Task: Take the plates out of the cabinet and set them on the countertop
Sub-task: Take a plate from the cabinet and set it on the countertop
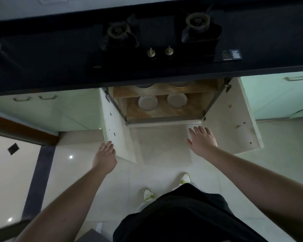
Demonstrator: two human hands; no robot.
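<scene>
Currently we hold nothing, left hand [104, 157] flat against the open door [119, 137], right hand [201, 139] spread; stacked plates [147, 103] at frame centre risk slipping if grabbed one-handed.

Dim, underexposed wide-angle view: the black countertop [42, 67] and its gas hob [161, 41], well beyond the fingertips, sink into near-black with little detail, while the cabinet [163, 109] interior just past the fingers [198, 131] of the right hand [202, 142] is brighter, its white plates [148, 103] standing out pale against the brown shelf. Small specular glints sit on the glossy floor tiles [70, 157] left of the left hand [104, 158]; shadows are soft and diffuse. Straight edges bow toward the frame borders, and fine detail is soft and slightly smeared throughout.
</scene>
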